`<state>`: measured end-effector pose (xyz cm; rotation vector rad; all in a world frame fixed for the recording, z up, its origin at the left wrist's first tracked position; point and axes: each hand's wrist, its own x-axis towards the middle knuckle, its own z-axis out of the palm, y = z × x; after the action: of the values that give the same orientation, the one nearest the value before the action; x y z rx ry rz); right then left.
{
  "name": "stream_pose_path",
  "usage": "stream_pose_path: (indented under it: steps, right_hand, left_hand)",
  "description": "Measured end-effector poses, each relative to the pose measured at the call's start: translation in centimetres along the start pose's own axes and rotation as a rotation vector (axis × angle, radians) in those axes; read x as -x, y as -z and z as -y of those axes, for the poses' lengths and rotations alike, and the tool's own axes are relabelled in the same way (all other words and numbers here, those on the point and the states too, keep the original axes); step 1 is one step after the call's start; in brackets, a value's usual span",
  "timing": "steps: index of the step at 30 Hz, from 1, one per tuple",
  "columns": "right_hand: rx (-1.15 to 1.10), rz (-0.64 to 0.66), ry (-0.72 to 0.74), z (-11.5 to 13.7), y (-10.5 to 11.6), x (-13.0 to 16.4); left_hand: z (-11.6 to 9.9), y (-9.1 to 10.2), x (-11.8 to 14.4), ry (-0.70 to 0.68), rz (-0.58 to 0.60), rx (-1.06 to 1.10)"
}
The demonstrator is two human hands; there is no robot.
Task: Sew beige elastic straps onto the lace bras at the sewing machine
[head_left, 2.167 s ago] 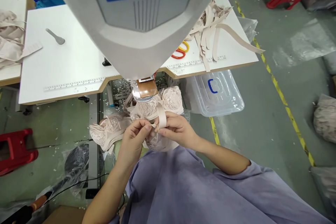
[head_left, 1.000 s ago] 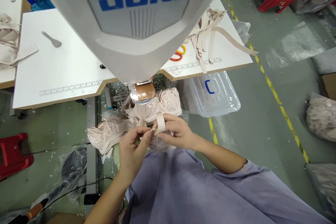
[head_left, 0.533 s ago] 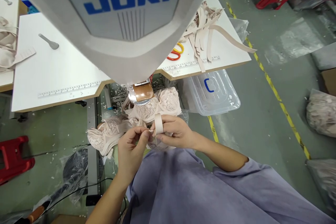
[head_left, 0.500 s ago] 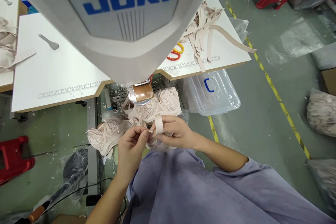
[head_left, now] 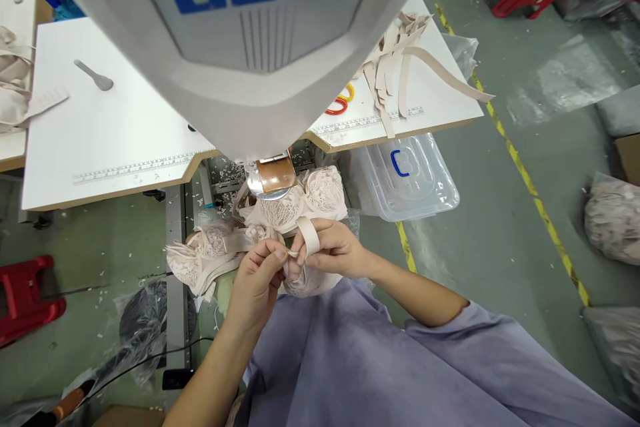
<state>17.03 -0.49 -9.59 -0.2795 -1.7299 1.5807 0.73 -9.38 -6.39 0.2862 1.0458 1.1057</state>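
Between left hand (head_left: 257, 277) and right hand (head_left: 336, 248): beige elastic strap (head_left: 309, 235), pinched by both, looped over right fingers, long axis rising away toward sewing machine (head_left: 250, 47). Just beyond: lace bra (head_left: 300, 203).

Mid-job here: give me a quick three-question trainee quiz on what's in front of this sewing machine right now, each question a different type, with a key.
1. True or false: the scissors with red and yellow handles lie on the white table.
2. Multiple choice: what is looped over the right hand? A) a beige strap B) a blue ribbon C) a measuring tape
3. Fill in: the left hand pinches the end of the beige strap in front of the ____ sewing machine.

Key: 1 true; 2 A; 3 JUKI. Extra note: lace bras sit under the machine head, and a clear plastic bin stands on the floor to the right.
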Motion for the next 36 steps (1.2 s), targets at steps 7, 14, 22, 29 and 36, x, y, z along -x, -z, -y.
stream_pose_path:
  steps: [7, 14, 22, 29, 36]
  right_hand:
    - [0.138, 0.005, -0.031, 0.0, -0.2, 0.4]
    - [0.227, -0.027, -0.01, 0.5, -0.6, 0.6]
    - [0.181, -0.032, -0.009, 0.3, -0.7, 0.5]
    - [0.277, -0.013, 0.058, 0.5, -0.6, 0.3]
    - [0.293, -0.02, 0.014, 0.8, -0.4, 0.5]
  left_hand:
    - [-0.3, -0.3, 0.9, -0.248, -0.162, -0.41]
    - [-0.4, -0.2, 1.2, -0.314, -0.169, -0.555]
    - [-0.4, -0.4, 1.3, -0.273, -0.173, -0.46]
    - [0.1, -0.1, 1.5, -0.379, -0.219, -0.601]
    - [0.6, 0.7, 1.8, -0.566, -0.247, -0.873]
